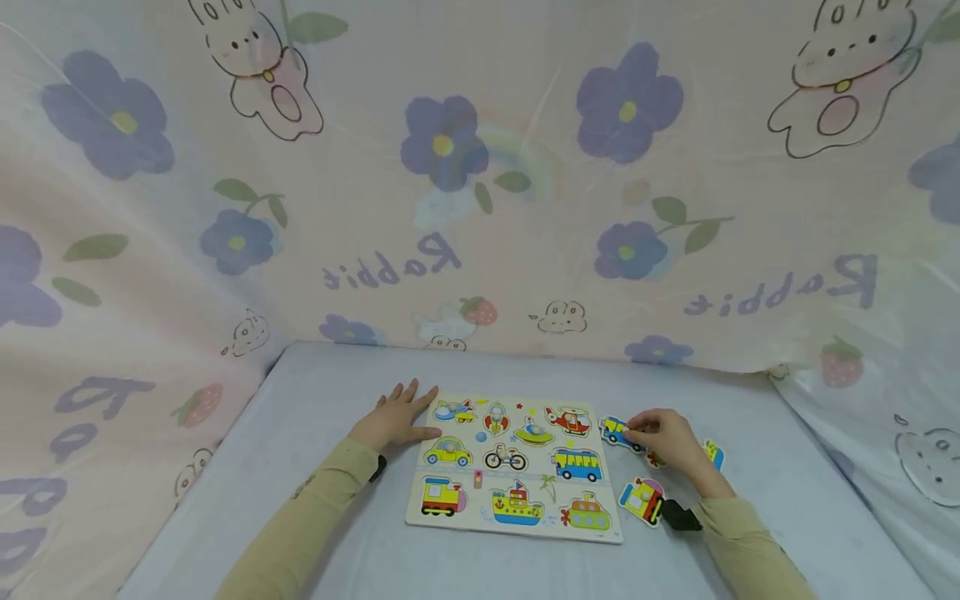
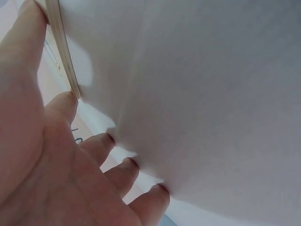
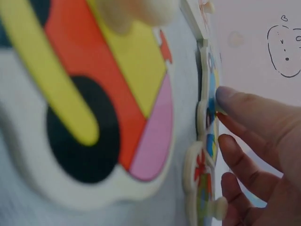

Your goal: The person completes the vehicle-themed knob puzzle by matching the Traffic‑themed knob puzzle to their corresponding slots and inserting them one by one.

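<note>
A flat wooden puzzle board (image 1: 480,521) with colourful vehicle pictures lies on the table. My left hand (image 1: 390,419) is spread along its left side, with thumb and index fingertip at the board's edge (image 2: 63,52) and the other fingertips on the cloth. Right of the board, my right hand (image 1: 671,437) pinches a blue and yellow bus puzzle piece (image 1: 613,431) between thumb and index finger. In the right wrist view, this bus piece (image 3: 211,94) is seen edge-on, its knob mostly hidden by the fingertips. Partly under that hand is a submarine piece (image 1: 655,460).
A train piece (image 1: 642,500) lies below the right hand, close to a black wrist device (image 1: 681,515). Beyond the wrist is a ship piece (image 1: 713,454). Patterned cloth (image 1: 525,250) hangs at the back and sides of the pale table (image 1: 360,533).
</note>
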`<state>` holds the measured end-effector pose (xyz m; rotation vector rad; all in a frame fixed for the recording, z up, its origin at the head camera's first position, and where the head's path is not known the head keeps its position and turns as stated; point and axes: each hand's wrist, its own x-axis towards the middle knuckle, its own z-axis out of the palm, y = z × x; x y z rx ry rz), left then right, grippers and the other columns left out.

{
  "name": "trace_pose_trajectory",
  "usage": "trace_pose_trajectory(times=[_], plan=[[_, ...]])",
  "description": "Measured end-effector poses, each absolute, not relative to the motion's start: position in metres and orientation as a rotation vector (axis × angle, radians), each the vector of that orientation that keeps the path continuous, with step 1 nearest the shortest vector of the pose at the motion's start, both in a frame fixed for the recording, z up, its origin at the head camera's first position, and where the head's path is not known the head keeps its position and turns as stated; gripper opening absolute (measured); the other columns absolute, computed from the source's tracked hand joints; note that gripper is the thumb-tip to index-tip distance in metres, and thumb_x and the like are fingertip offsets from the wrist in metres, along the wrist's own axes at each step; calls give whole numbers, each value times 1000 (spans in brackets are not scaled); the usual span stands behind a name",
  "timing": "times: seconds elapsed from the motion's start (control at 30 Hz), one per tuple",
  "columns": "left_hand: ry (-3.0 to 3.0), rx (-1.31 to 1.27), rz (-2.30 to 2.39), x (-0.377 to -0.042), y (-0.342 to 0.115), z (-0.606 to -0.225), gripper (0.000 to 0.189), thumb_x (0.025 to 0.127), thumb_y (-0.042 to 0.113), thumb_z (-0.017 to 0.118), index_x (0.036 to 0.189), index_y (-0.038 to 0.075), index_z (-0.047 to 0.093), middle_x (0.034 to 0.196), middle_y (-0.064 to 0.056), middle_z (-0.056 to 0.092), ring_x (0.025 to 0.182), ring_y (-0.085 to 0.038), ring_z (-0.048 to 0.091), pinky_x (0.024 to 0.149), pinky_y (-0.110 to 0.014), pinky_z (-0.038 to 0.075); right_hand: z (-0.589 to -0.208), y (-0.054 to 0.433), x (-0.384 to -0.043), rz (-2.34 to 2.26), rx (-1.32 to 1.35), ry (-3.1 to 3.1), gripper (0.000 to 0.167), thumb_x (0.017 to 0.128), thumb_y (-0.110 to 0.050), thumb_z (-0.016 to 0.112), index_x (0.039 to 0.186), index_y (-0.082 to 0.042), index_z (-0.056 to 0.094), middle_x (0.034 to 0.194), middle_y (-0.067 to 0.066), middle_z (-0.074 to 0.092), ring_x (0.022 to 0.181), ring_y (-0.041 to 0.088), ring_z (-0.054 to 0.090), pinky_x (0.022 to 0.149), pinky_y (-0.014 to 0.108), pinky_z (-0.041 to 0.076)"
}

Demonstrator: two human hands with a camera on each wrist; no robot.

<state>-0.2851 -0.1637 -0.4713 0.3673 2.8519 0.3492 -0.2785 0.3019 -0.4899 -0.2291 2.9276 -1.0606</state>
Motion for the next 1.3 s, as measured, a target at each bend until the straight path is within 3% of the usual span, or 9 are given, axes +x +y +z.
trace_pose_trajectory(times=[0.27, 0.63, 1.07, 1.17, 1.3], plan=[[2850, 358, 346, -285, -163, -473, 87, 85, 60, 60, 153, 21, 24, 156, -23, 12, 140, -47, 9, 111, -62, 13, -487, 298, -277, -1082, -238, 2978, 20, 87, -22, 73, 95, -3, 72, 91, 5, 66, 91, 27, 59, 80, 47, 51], [2845, 371, 362, -285, -164, -468, 86, 86, 60, 59, 154, 20, 23, 156, -24, 11, 140, -47, 8, 110, -63, 12, -473, 296, -276, -1106, -241, 2969, 21, 86, -25, 73, 96, -6, 73, 94, 5, 65, 103, 34, 53, 89, 57, 42], [2825, 348, 333, -286, -162, -467, 87, 86, 58, 60, 154, 19, 23, 156, -24, 10, 140, -47, 7, 110, -63, 12, -465, 287, -265, -1138, -281, 2948, 15, 85, -24, 75, 92, -11, 75, 86, 0, 63, 96, 29, 49, 80, 41, 41], [2828, 352, 327, -288, -163, -469, 87, 86, 60, 59, 154, 20, 22, 156, -24, 10, 140, -47, 7, 110, -63, 12, -464, 284, -261, -1147, -278, 2924, 16, 84, -25, 75, 93, -11, 74, 87, -1, 62, 95, 27, 48, 72, 38, 44], [2831, 356, 337, -288, -164, -471, 87, 86, 60, 59, 154, 21, 21, 156, -24, 9, 140, -47, 7, 110, -63, 12, -465, 277, -255, -1148, -306, 2905, 14, 84, -26, 76, 91, -13, 74, 86, -2, 61, 95, 27, 48, 72, 38, 43]])
